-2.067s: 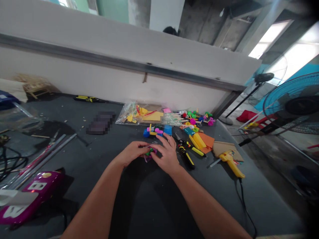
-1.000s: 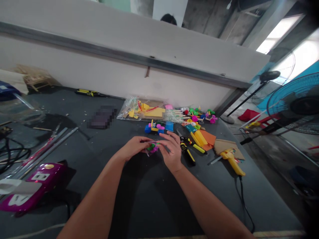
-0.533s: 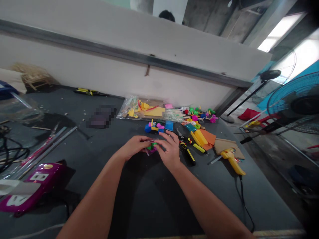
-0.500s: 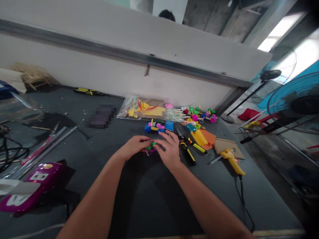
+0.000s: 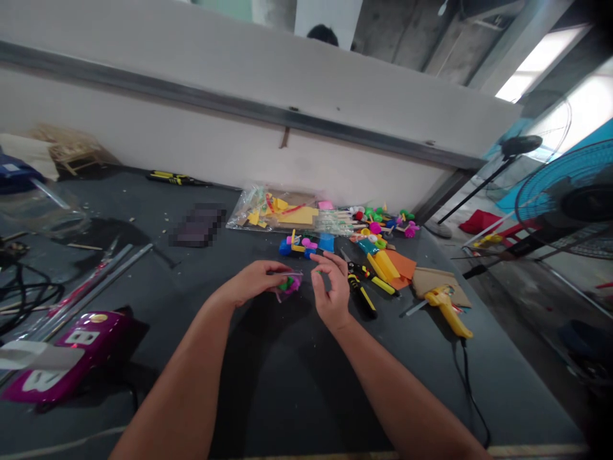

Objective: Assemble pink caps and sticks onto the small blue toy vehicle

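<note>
My left hand (image 5: 261, 282) is closed on the edge of a small clear plastic bag (image 5: 280, 296) with green and purple pieces (image 5: 290, 285) in it. To its right, apart from the bag, my right hand (image 5: 331, 291) has thumb and fingers curled together. A speck of green shows at its fingertips, a small green piece too tiny to name. Just beyond both hands lies a small blue, pink and yellow plastic assembly (image 5: 297, 245). Yellow-and-black pliers (image 5: 360, 295) rest close to the right hand.
A yellow glue gun (image 5: 447, 310) with a cord lies to the right, by orange sheets (image 5: 401, 266). At the back are a clear bag of parts (image 5: 278, 209) and several colourful pieces (image 5: 378, 217). A purple device (image 5: 71, 358) and glue sticks (image 5: 108, 287) occupy the left.
My right hand has drawn away from the bag to the right, its fingers now curled with a bit of green. The left hand keeps hold of the bag, and more purple shows.
</note>
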A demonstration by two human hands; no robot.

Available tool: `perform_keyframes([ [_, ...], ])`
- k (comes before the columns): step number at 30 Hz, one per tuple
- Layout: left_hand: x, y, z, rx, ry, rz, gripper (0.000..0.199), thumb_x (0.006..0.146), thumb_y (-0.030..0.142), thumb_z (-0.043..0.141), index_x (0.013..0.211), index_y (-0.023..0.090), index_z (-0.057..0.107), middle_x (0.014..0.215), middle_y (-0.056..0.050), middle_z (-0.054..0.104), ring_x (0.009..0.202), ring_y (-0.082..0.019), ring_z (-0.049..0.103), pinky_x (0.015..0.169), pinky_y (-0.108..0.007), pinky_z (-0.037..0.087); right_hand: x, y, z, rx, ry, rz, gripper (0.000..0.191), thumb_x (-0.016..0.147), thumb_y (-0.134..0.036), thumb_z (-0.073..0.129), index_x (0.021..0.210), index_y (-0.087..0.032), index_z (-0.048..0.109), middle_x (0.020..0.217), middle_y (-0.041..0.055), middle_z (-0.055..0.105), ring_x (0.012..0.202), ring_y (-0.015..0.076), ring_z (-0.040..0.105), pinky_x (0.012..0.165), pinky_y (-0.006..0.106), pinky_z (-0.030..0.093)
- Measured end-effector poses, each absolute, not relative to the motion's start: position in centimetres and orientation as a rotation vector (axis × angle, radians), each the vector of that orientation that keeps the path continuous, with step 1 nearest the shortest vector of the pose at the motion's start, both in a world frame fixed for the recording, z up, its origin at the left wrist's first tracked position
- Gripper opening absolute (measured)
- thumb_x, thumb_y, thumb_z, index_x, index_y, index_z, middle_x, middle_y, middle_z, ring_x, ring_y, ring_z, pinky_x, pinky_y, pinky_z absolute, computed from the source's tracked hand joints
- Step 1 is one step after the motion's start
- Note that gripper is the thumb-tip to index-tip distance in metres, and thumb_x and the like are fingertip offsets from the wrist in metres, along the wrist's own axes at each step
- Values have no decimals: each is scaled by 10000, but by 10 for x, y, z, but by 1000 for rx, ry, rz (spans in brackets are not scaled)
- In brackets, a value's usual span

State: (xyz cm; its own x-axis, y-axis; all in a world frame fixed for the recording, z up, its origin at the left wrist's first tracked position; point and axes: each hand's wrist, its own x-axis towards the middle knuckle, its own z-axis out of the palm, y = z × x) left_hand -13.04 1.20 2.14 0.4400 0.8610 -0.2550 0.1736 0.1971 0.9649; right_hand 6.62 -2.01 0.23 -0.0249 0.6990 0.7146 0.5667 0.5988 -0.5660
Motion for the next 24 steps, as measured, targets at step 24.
perform_keyframes([
  [24,-157,41,-6,1699,2207,1244,438,770,222,537,1194,110,549,1042,-164,590,952,-259,564,862,-370,424,55,-12,-16,-1118,-1688,338,215,883,-214,487,1015,-244,654,900,35,670,888,185,579,814,353,456],
])
